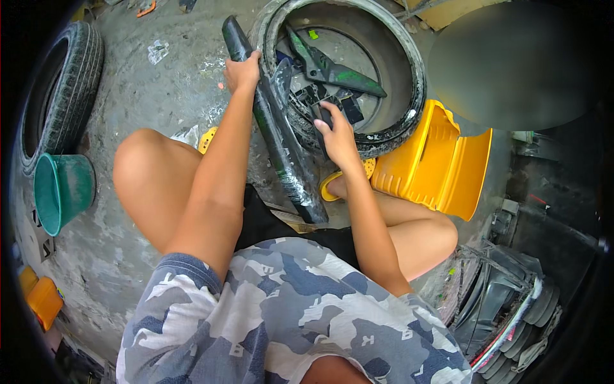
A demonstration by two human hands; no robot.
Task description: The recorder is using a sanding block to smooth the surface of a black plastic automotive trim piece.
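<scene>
A long, narrow black plastic panel [281, 150], glossy and scuffed, slants across in front of me, its lower end near my lap. My left hand [243, 73] is closed around it near its far end. My right hand [339, 137] is closed on a small dark flat piece [321, 128], just right of the panel; its exact kind I cannot make out. Beyond the panel lies a tire [409, 48] on its side. Inside its ring are a black and green angled plastic part [329, 73] and several small black pieces [352, 107].
A yellow plastic bin [416, 153] lies tipped by my right knee. At the left are another tire [83, 77] and a green bucket [80, 185]. Dark plastic parts [495, 301] are piled at the lower right. Yellow clogs [206, 139] are on my feet.
</scene>
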